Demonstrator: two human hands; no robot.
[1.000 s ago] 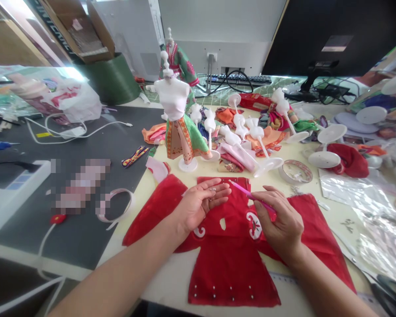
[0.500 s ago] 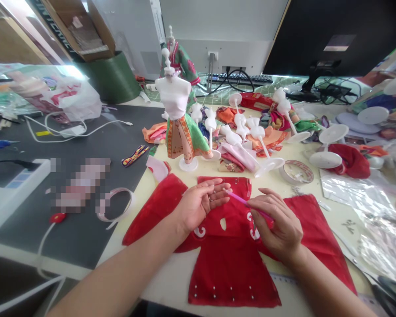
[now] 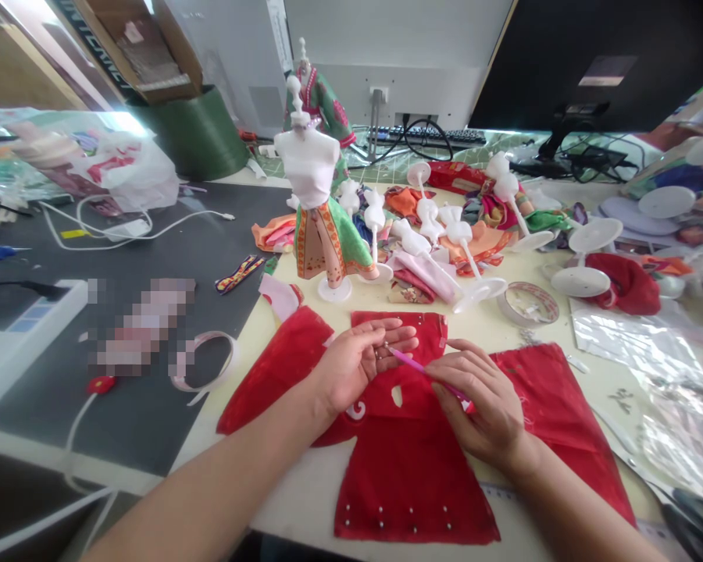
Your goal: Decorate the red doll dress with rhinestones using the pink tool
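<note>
— What lies on the dark mat (image 3: 169,250)?
— A blurred patch (image 3: 140,324); can't tell.
— On the left hand (image 3: 351,363)?
— Tiny bits (image 3: 380,349), too small to name. The right hand (image 3: 483,406) hides the pink stick's (image 3: 413,363) end.

Bright, even daylight; edges warped, window glare upper-left

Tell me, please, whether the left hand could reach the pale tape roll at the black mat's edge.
Probably yes: only the flat red garment lies between the left hand and the pale tape roll.

Matt red cloth garment (image 3: 413,460); pink stick (image 3: 425,368), probably smooth plastic.
</note>
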